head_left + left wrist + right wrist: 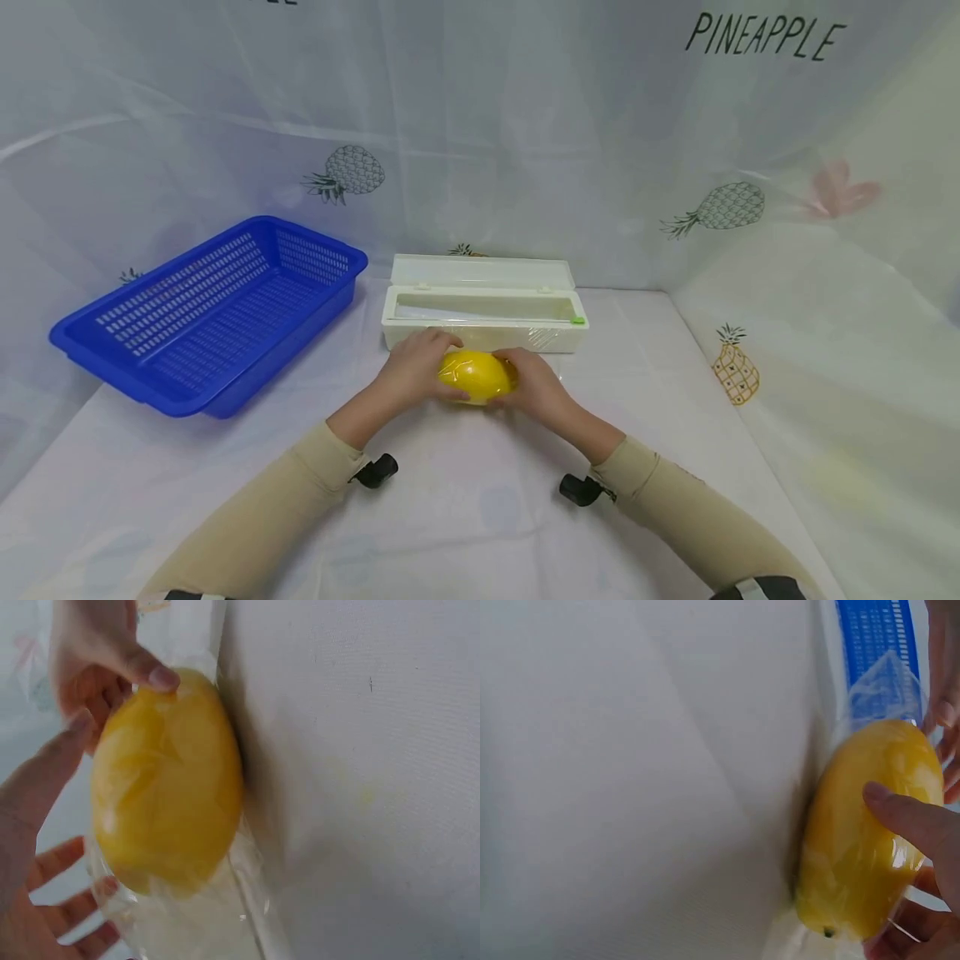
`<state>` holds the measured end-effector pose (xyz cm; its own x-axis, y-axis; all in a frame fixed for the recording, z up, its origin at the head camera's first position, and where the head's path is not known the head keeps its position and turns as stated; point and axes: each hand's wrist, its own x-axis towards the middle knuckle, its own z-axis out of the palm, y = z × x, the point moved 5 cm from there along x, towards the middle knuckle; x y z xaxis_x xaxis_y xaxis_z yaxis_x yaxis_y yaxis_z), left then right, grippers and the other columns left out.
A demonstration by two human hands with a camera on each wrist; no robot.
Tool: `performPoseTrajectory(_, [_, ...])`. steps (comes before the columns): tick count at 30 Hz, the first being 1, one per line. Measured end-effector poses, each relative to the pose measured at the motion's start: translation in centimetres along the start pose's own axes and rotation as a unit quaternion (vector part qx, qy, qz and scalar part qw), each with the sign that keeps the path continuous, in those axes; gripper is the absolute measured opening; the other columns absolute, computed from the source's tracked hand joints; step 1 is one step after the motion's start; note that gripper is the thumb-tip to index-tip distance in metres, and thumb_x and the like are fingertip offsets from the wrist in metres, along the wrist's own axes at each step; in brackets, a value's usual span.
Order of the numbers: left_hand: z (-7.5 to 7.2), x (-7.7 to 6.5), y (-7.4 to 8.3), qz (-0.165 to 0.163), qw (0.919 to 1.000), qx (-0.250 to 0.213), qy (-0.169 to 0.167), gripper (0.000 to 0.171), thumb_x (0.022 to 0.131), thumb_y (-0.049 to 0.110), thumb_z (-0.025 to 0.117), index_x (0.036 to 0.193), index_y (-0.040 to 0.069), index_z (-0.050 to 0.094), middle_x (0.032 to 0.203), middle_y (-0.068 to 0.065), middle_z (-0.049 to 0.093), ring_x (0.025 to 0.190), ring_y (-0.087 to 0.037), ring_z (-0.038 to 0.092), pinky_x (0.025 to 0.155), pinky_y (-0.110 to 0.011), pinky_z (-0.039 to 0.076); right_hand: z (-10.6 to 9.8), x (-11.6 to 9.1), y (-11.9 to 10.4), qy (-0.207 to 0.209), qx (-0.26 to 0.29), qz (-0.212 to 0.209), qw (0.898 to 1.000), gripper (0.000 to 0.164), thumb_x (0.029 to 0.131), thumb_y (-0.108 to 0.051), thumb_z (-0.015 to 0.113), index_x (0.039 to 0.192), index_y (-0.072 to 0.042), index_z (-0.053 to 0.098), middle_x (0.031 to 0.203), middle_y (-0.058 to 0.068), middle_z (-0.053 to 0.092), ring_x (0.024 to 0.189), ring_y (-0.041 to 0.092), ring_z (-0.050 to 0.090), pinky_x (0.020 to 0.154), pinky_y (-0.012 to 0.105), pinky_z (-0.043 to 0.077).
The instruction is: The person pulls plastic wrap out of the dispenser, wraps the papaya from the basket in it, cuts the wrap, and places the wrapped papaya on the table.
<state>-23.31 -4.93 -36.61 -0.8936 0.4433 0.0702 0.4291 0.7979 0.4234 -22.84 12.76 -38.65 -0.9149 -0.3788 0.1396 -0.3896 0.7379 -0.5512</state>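
A yellow mango [475, 377] wrapped in clear film [202, 922] is between the two hands, at the middle of the table in the head view. My right hand [534, 385] holds its right end, the thumb [911, 817] across the fruit and the fingers partly hidden behind it. At the other end is my left hand [416, 367]; its thumb and fingers are spread in the left wrist view, with a fingertip [106, 887] at the loose film. A small dark stem end shows on the mango [862, 847] in the right wrist view.
Just behind the hands stands a long white box [483, 333], its lid [480, 271] up and a small green piece [577, 320] at its right end. A blue plastic basket [292, 333] sits at the left. Pineapple-print cloth [525, 167] hangs behind the table.
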Motion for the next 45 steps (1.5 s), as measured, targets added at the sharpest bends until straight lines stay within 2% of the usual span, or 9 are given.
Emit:
performPoseTrajectory(2, [-0.2,-0.2,1.1,0.033,0.9973,0.064,0.015,0.075,0.068,0.047,0.087,0.127,0.012,0.058,0.13,-0.008,0.055,0.119,-0.03,0.049,0.098,-0.049,0.042,-0.1,0.3,0.1,-0.018,-0.006,0.007,1.0,0.069,0.069,-0.017,0.091,0.127,-0.002,0.057,0.123,0.01,0.06,0.112,0.026,0.055,0.099,0.041,0.044])
performPoseTrajectory(4, [0.2,-0.2,1.7,0.052,0.9949,0.085,0.016,0.074,0.068,0.044,0.088,0.127,0.011,0.058,0.128,-0.007,0.055,0.117,-0.029,0.05,0.099,-0.046,0.042,-0.3,0.6,0.2,-0.04,-0.008,0.02,0.999,0.068,0.071,-0.017,0.09,0.128,-0.002,0.056,0.124,0.009,0.06,0.112,0.026,0.055,0.1,0.041,0.044])
performPoseTrajectory(9, [1.6,0.5,1.1,0.04,0.9979,0.051,0.006,0.078,0.068,0.025,0.092,0.133,0.01,0.053,0.132,-0.007,0.051,0.119,-0.027,0.047,0.104,-0.042,0.039,-0.7,1.5,0.2,-0.093,-0.008,0.031,0.995,0.067,0.075,-0.017,0.086,0.132,-0.001,0.055,0.126,0.01,0.059,0.114,0.026,0.054,0.1,0.041,0.044])
performPoseTrajectory(13, [1.8,0.9,0.4,0.041,0.9985,0.029,0.021,0.075,0.068,0.012,0.09,0.133,0.008,0.054,0.132,-0.008,0.051,0.12,-0.028,0.047,0.106,-0.041,0.038,-1.7,1.7,0.1,-0.117,0.021,0.039,0.992,0.066,0.078,-0.016,0.084,0.135,-0.002,0.054,0.132,0.011,0.058,0.12,0.028,0.053,0.102,0.043,0.043])
performPoseTrajectory(18, [1.5,1.4,-0.1,0.044,0.9985,0.013,0.031,0.075,0.065,0.013,0.091,0.131,0.006,0.055,0.13,-0.01,0.055,0.119,-0.029,0.05,0.107,-0.042,0.037,-2.6,1.1,-0.1,-0.064,0.026,0.047,0.996,0.06,0.077,-0.018,0.085,0.131,-0.006,0.059,0.134,0.01,0.057,0.126,0.03,0.049,0.105,0.047,0.04])
performPoseTrajectory(27, [1.2,2.9,-1.2,-0.005,0.9994,-0.026,0.02,0.076,0.066,0.019,0.092,0.13,0.004,0.053,0.125,-0.01,0.06,0.114,-0.027,0.055,0.103,-0.041,0.041,-1.2,1.3,-0.3,-0.005,-0.019,-0.029,0.999,0.061,0.069,-0.013,0.09,0.12,0.001,0.059,0.121,0.012,0.055,0.112,0.027,0.051,0.1,0.04,0.043])
performPoseTrajectory(34, [1.3,3.4,-1.2,-0.008,0.9995,-0.018,0.025,0.076,0.065,0.026,0.093,0.128,0.004,0.057,0.126,-0.01,0.059,0.116,-0.027,0.055,0.104,-0.041,0.041,-1.3,2.4,0.9,-0.001,-0.024,-0.004,1.0,0.054,0.072,-0.011,0.088,0.119,-0.001,0.061,0.119,0.011,0.059,0.108,0.025,0.054,0.097,0.038,0.045])
performPoseTrajectory(38, [1.2,3.3,-1.2,-0.014,0.9993,-0.011,0.034,0.075,0.065,0.03,0.093,0.127,0.006,0.059,0.122,-0.011,0.055,0.107,-0.028,0.055,0.099,-0.041,0.044,-1.4,2.7,1.3,-0.005,-0.014,0.006,1.0,0.055,0.072,-0.014,0.088,0.12,-0.003,0.062,0.118,0.009,0.06,0.106,0.024,0.055,0.097,0.037,0.046])
performPoseTrajectory(45, [0.9,3.2,-1.5,-0.02,0.999,-0.015,0.038,0.076,0.062,0.031,0.094,0.127,0.008,0.061,0.111,-0.01,0.053,0.096,-0.026,0.056,0.093,-0.041,0.047,-1.6,2.9,1.3,-0.003,-0.014,-0.02,1.0,0.054,0.073,-0.018,0.088,0.119,-0.004,0.065,0.117,0.007,0.063,0.104,0.023,0.056,0.094,0.037,0.048])
